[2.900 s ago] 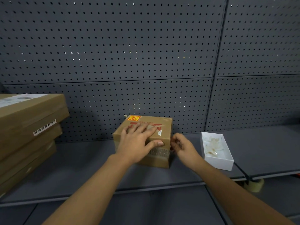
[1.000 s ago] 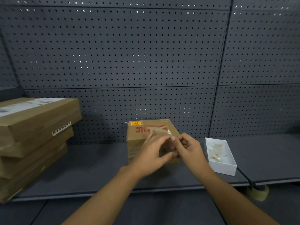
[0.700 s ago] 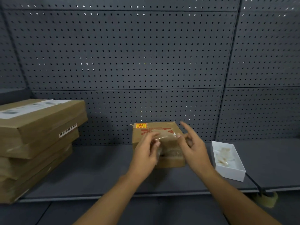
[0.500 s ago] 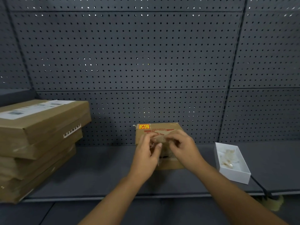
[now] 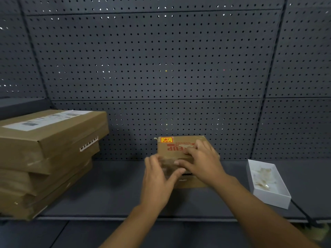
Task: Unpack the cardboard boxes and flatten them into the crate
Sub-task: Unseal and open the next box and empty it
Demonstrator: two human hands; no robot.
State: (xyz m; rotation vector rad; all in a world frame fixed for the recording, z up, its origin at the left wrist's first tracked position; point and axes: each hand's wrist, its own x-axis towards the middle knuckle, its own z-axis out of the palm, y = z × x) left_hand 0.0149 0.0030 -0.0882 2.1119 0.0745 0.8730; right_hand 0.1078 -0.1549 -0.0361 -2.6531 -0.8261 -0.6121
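Note:
A small brown cardboard box (image 5: 179,145) with red print and a yellow sticker stands on the grey shelf (image 5: 111,192) against the pegboard wall. My right hand (image 5: 202,161) lies on the box's top, fingers spread and pressing down. My left hand (image 5: 157,178) is at the box's front left corner, blurred by motion. Between its thumb and fingers it pinches a translucent strip of tape (image 5: 167,162) that comes off the box's front edge. The box's front face is mostly hidden behind both hands.
A stack of flat, wide cardboard boxes (image 5: 53,133) fills the shelf's left end. A white open tray (image 5: 268,196) holding crumpled tape scraps sits to the right of the box. A blurred roll of tape (image 5: 320,230) lies below the shelf edge at the far right.
My right hand has left the tape and moved onto the box's top. My left hand has pulled the tape strip down and toward the box's front left. The camera has shifted a little left.

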